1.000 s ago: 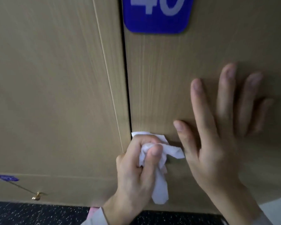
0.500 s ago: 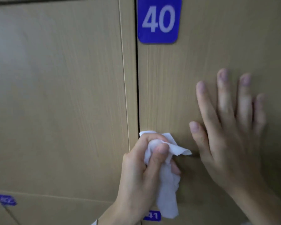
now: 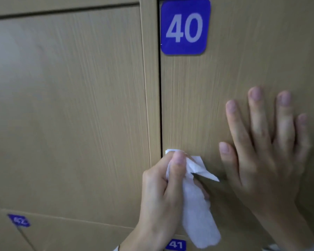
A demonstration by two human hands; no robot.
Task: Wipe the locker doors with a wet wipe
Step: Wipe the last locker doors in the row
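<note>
Nearest the camera, a white wet wipe [image 3: 196, 211] is being held in the grip of the left hand [image 3: 161, 192], whose thumb and fingers are curled round the crumpled upper part, while the loose lower end is hanging down past the wrist. The wipe is being pressed against the lower left corner of the locker door [image 3: 225, 73], just beside the dark vertical gap that divides this door from the neighbouring panel [image 3: 71, 115]. To the right, the right hand [image 3: 265, 160] is being laid flat on the same door, its fingers being kept straight and slightly spread, with nothing being held in it; its thumb is lying near a pointed corner of the wipe, though contact between them cannot be judged. Below the hands, a small blue label marked 41 [image 3: 175, 245] is being partly shown at the bottom edge. A blurred blue label [image 3: 19, 220] is being shown low on the left. Farthest up, a blue plate numbered 40 [image 3: 185, 27] is being displayed at the door's upper left corner.
</note>
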